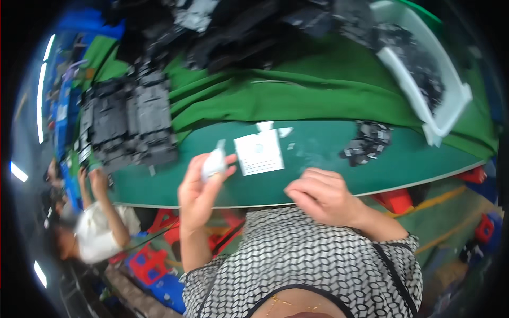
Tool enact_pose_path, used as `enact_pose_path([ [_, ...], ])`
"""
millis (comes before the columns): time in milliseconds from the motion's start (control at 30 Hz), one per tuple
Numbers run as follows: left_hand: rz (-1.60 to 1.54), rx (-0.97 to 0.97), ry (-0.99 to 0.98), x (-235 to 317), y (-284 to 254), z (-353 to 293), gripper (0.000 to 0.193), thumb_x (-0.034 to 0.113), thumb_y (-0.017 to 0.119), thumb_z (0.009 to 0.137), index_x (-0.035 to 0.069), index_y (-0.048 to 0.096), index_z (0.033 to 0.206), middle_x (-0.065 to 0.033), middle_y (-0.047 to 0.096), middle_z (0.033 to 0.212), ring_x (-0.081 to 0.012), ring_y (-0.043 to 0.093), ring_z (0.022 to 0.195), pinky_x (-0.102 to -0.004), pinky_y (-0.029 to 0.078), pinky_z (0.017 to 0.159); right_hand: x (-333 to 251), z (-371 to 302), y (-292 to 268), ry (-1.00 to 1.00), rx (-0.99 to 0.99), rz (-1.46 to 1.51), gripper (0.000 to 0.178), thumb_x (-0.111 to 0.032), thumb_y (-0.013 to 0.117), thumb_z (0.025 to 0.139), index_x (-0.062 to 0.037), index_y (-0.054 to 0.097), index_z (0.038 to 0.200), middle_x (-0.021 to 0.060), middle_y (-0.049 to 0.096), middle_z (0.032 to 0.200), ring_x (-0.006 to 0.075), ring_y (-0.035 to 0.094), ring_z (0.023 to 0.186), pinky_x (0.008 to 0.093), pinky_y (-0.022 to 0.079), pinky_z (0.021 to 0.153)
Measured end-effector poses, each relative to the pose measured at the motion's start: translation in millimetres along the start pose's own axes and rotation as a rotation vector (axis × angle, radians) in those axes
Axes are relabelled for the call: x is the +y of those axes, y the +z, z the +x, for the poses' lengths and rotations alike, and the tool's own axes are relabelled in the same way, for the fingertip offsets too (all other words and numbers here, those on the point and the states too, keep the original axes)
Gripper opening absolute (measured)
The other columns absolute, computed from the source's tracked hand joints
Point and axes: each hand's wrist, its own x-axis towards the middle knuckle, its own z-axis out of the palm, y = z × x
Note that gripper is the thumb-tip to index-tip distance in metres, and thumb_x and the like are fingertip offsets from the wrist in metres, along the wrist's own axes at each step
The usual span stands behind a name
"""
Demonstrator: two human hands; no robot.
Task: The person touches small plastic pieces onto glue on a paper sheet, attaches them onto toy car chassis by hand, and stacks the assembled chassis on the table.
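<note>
My left hand (197, 193) is wrapped round a small white squeeze bottle (214, 163) with a narrow tip pointing up. It is raised over the near edge of the green table, left of a white printed card (259, 153). My right hand (324, 195) is closed above the table's near edge, to the right of the card. Its fingers curl inward, and whatever may be inside them is hidden. Small white scraps (285, 132) lie by the card's upper right corner. Farther right sits a small pile of black plastic parts (368, 142).
Black moulded parts (130, 122) are stacked at the left on green cloth (228, 98). More dark parts (238, 32) heap up at the back. A white bin (448, 108) of black pieces stands at the right. Another person (101, 228) works at the far left, near red stools (148, 263).
</note>
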Motion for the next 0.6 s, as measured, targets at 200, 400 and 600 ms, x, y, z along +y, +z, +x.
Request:
enact_pose_path([
  [200,-0.216,0.071,0.177,-12.9,-28.2,-2.7,0.035,0.000,0.052,0.089,-0.004,0.048,0.123,-0.0187,0.056,0.119,-0.0329,0.052,0.117,-0.0441,0.043,0.098,-9.1,0.4,-0.3,-0.014,0.014,-0.023,0.007,0.000,0.068,0.079,0.0005,0.061,0.080,0.0103,0.057,0.068,0.0256,0.056,0.059,0.0343,0.045,0.053],
  [400,-0.140,0.437,0.353,-11.9,-71.2,-41.7,0.037,-0.001,0.059,0.084,-0.005,0.050,0.120,-0.0172,0.056,0.117,-0.0276,0.051,0.114,-0.0421,0.037,0.102,-25.3,14.7,-43.5,-0.058,0.031,-0.450,0.005,0.002,0.066,0.078,0.0014,0.063,0.082,0.0096,0.062,0.071,0.0240,0.056,0.058,0.0333,0.045,0.051],
  [600,0.087,0.841,0.331,-14.2,-133.2,-42.6,0.029,0.003,0.062,0.088,-0.002,0.055,0.116,-0.0044,0.061,0.105,-0.0136,0.057,0.097,-0.0278,0.044,0.090,-13.1,23.1,-77.3,0.197,0.080,-0.901,0.014,-0.001,0.064,0.080,-0.0003,0.062,0.094,0.0151,0.058,0.090,0.0321,0.057,0.085,0.0394,0.046,0.074],
])
